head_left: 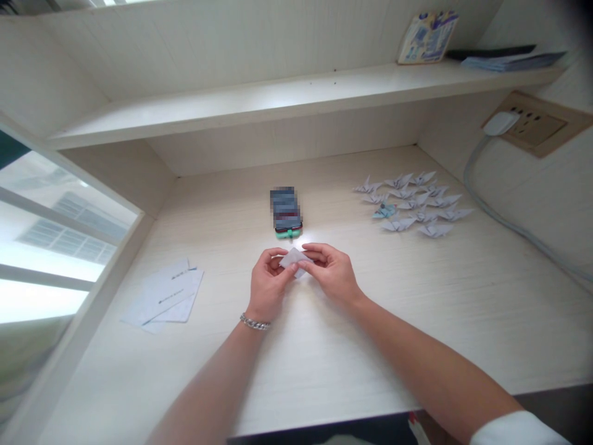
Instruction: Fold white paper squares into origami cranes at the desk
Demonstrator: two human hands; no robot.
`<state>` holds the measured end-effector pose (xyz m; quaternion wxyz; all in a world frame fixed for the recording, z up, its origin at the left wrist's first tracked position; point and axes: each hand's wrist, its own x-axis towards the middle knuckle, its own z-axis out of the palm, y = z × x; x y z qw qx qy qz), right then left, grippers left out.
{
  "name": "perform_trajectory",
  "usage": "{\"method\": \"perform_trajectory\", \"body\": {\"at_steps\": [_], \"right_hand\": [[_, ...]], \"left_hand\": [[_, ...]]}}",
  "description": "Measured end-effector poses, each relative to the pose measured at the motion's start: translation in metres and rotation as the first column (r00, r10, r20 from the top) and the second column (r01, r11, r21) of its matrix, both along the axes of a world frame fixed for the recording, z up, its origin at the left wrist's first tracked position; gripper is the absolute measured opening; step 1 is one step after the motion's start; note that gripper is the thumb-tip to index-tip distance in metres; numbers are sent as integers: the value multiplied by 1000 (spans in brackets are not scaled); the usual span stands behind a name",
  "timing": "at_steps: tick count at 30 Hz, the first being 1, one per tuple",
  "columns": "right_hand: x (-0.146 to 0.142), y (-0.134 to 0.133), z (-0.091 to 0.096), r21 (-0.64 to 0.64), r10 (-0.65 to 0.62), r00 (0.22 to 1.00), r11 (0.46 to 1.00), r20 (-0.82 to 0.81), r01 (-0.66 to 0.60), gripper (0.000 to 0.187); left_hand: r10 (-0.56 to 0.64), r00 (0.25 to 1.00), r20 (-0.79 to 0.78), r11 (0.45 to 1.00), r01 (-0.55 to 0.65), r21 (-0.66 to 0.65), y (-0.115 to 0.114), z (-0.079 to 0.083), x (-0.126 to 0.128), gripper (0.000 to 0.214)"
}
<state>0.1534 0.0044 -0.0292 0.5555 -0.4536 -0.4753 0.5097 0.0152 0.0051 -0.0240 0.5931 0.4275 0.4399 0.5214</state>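
A small piece of folded white paper (293,256) is pinched between both hands near the middle of the desk. My left hand (270,281) grips its left side, thumb on top, and a silver chain bracelet circles that wrist. On the right side, my right hand (334,272) holds the paper with thumb and fingers. The paper has a pointed, diamond-like outline; its lower part is partly covered by the thumbs. Just beyond the hands lies a phone (286,209) with a blurred-out screen and a green edge at its near end.
Several folded paper cranes (417,201), one of them blue, stand grouped at the back right. Loose paper sheets (169,296) lie at the left. A shelf (254,105) overhangs the back of the desk. A cable (504,225) runs from the wall socket (542,127) down the right side.
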Motion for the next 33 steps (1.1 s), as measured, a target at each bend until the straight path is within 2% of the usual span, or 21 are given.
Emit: {"method": "perform_trajectory", "body": {"at_steps": [8,14,18,26,33], "right_hand": [[0,1,2,-6,-37,999,999,-39,37,38],[2,1,2,25,-65,994,998,86,63,28],[3,0,3,36,-92,985,995,146,88,23],[3,-1,7,137,-105,973,988,204,77,20],[2,-2,7,189,-112,966,980,234,67,18]], "left_hand": [[5,1000,10,1000,-5,-14,1,-3,-1,36],[-22,998,-67,999,24,35,-1,-2,1,32],[-42,992,-121,996,51,70,-3,1,3,36],[-1,973,-231,992,30,123,-3,-5,2,38],[-24,980,-197,992,48,118,-4,-4,2,38]]}}
